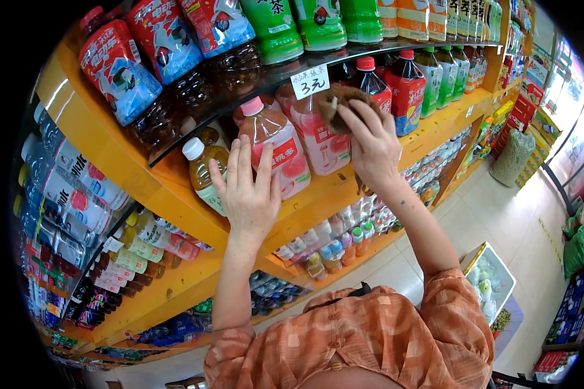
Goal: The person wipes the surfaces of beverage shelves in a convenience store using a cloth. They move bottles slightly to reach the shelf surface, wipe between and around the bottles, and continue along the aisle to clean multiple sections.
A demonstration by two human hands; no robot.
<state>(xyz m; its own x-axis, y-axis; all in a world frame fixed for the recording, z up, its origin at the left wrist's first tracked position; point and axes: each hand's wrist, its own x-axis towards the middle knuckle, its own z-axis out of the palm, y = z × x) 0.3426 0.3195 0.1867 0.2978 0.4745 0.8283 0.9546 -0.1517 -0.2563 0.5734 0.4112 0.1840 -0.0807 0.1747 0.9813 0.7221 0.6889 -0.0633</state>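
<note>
My right hand [377, 141] holds a bunched brown cloth [345, 108] against the upper part of a pink peach drink bottle [323, 146], just below a glass shelf. Fingers spread, my left hand [248, 189] rests against the front of another peach drink bottle with a pink cap [284, 155]. At its left stands a bottle of yellowish drink with a white cap [199, 170], partly behind my fingertips. These bottles stand on an orange-yellow wooden shelf [321, 194].
Large red and green tea bottles [121, 73] stand on the glass shelf [253, 97] above, which bears a handwritten price card [310, 81]. More drinks fill the side shelves at left. A white foam box of wrapped produce [508, 277] sits on the floor at right.
</note>
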